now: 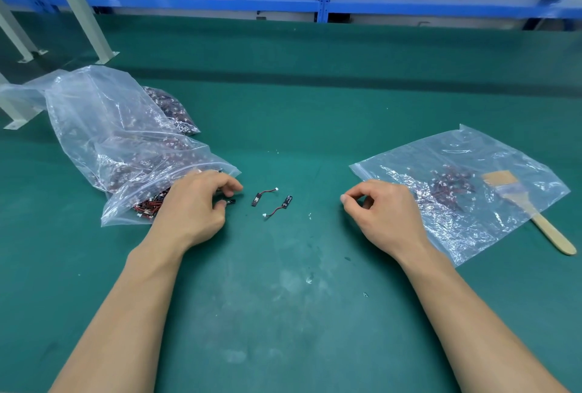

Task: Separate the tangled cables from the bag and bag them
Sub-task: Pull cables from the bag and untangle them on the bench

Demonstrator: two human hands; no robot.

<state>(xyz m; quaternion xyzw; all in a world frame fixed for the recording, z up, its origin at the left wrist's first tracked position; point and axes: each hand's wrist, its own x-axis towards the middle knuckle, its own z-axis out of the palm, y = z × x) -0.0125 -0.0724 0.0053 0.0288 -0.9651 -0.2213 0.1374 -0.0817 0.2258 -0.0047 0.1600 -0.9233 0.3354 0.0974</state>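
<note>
Two short cables lie loose on the green mat (283, 298) between my hands: the near-left cable (264, 196), with its black tab towards me and its white plug away, and the near-right cable (278, 207) just beside it, apart, lying the other way round. My left hand (192, 203) sits at the mouth of the source bag (132, 200), a clear zip bag stuffed with tangled red-and-black cables. Its fingers are curled, and thumb and forefinger pinch a third cable (229, 202) by its black end, low over the mat. My right hand (381, 208) hovers well apart from the loose pair, fingers curled in and thumb tip meeting forefinger tip. I see nothing between them. Behind it lies the receiving bag (409, 156), flat and clear, with a small heap of sorted cables (450, 181) inside. A wooden-handled brush (522, 203) rests across that bag's right edge. More filled bags (176, 109) sit behind the source bag, inside a big crumpled plastic sack (88, 99). Blue racking (283, 2) runs along the back.
</note>
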